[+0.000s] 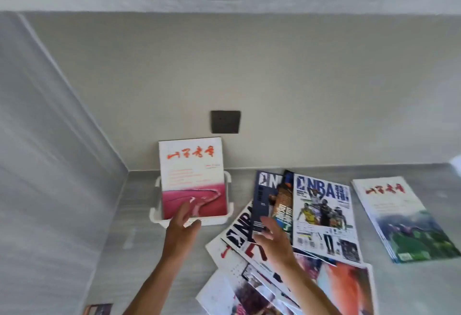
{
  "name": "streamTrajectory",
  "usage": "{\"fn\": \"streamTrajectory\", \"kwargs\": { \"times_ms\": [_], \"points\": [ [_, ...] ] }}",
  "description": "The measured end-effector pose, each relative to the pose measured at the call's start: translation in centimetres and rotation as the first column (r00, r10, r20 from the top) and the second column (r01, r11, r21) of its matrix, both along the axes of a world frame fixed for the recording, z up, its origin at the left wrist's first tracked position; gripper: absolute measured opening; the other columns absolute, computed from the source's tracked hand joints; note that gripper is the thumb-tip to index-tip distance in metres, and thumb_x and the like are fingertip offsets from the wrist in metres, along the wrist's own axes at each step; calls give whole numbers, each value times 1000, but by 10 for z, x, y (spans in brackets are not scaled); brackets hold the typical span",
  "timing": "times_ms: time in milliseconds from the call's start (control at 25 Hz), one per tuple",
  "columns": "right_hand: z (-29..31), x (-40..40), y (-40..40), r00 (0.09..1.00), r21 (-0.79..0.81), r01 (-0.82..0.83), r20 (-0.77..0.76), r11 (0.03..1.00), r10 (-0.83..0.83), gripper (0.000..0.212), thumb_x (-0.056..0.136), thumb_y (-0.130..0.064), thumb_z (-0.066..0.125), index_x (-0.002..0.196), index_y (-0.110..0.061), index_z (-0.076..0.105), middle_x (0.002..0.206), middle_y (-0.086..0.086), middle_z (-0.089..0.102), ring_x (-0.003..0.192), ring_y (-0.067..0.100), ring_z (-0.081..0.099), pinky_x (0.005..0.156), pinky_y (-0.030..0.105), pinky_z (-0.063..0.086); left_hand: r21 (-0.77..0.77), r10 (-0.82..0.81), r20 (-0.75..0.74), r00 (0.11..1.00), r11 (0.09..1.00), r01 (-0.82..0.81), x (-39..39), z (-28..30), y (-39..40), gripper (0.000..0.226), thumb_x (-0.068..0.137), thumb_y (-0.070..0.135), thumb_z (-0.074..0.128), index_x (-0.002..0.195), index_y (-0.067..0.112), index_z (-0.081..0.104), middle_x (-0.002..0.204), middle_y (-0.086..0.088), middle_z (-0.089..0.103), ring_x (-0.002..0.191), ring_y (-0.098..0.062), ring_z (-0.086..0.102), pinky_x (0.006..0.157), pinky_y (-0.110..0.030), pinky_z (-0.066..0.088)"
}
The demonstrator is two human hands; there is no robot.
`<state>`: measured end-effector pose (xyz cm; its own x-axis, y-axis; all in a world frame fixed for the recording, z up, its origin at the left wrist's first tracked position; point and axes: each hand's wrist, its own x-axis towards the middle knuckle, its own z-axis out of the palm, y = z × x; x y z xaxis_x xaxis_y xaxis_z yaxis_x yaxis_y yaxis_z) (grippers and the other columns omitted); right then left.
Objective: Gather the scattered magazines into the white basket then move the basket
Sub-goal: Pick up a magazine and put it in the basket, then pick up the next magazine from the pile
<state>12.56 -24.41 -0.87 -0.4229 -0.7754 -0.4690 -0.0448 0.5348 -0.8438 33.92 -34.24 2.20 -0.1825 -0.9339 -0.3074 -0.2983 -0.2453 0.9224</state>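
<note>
A grey table (174, 277) with faint streaks sits in the corner of a room, pushed up against a plain cream wall (249, 65). A dark square plate (225, 121) is stuck on that wall, just above the table. On the left a pale grey wall (50, 165) meets the cream one. The white basket (225, 218) stands at the back of the table, close to the corner. One magazine with a white and pink cover (192, 177) stands upright inside it and leans back toward the wall. The left hand (183, 224) reaches to the front of the basket, fingers loosely spread, and its fingertips touch the bottom of the pink cover. The right hand (270, 239) is just beside it, over a messy pile of magazines (274, 277) that fan out across the table. Its fingers are apart and a bit bent, and they rest on a dark blue magazine (262, 202) that tilts up from the pile; I cannot tell if they really grip it. A white basketball magazine (324, 219) lies on top of the pile to the right. Farther right, apart from the pile, a small neat stack with a green picture on top (404, 219) lies flat. A small dark thing (98, 309) peeks in at the bottom edge.
</note>
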Motion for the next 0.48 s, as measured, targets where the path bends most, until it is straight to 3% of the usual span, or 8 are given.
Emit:
{"fn": "streamTrajectory", "kwargs": {
  "times_ms": [80,160,200,280,320,360,400,480],
  "points": [
    [2,-34,60,998,53,54,-36,997,-53,43,83,-19,68,123,-24,54,114,-15,61,95,-2,60,64,9,44,26,-143,37,989,989,142,-51,-3,37,57,85,13,65,132,41,49,141,6,53,120,-12,51,102,-39,43],
    [2,-69,101,991,95,111,-84,989,-103,41,78,-28,72,117,-27,58,104,-15,62,88,-1,60,63,10,46,32,-263,119,958,965,261,-98,-6,70,58,89,23,63,138,43,41,148,4,45,119,-8,50,102,-38,42],
    [2,-92,122,983,110,153,-119,982,-140,36,78,-26,71,113,-27,60,99,-13,64,84,4,62,61,11,47,28,-331,137,934,943,331,-128,-8,89,60,88,27,63,140,45,38,151,1,43,114,-1,53,97,-35,44],
    [-5,-143,156,964,111,232,-159,966,-214,22,80,-16,67,98,-29,64,96,-7,71,84,12,68,60,16,50,44,-428,132,894,904,426,-184,-15,125,63,87,28,63,140,47,36,153,-3,40,81,21,58,78,-24,47],
    [-11,-169,168,955,106,265,-169,958,-245,22,80,-13,66,93,-31,63,96,-3,74,83,13,69,62,19,52,62,-461,121,879,888,457,-212,-19,141,64,85,28,65,139,47,37,152,-5,41,69,25,56,69,-18,48],
    [-19,-197,179,948,113,283,-182,953,-260,22,80,-13,64,92,-31,62,98,-2,74,81,12,68,61,19,53,70,-482,114,869,876,477,-238,-22,158,64,82,32,66,138,46,39,151,-5,42,67,24,57,65,-13,49],
    [-26,-223,189,944,126,287,-207,950,-257,23,80,-14,63,96,-31,61,102,-2,72,80,10,66,59,16,51,81,-485,120,866,875,478,-262,-25,173,66,78,39,67,139,43,40,150,-4,44,78,17,61,70,-14,52],
    [-35,-262,203,937,152,278,-259,948,-233,28,82,-15,61,107,-26,61,109,1,70,75,8,62,56,9,44,128,-489,133,862,871,474,-295,-31,194,69,80,44,67,142,39,39,137,9,57,101,-3,61,85,-29,53]
  ]
}}
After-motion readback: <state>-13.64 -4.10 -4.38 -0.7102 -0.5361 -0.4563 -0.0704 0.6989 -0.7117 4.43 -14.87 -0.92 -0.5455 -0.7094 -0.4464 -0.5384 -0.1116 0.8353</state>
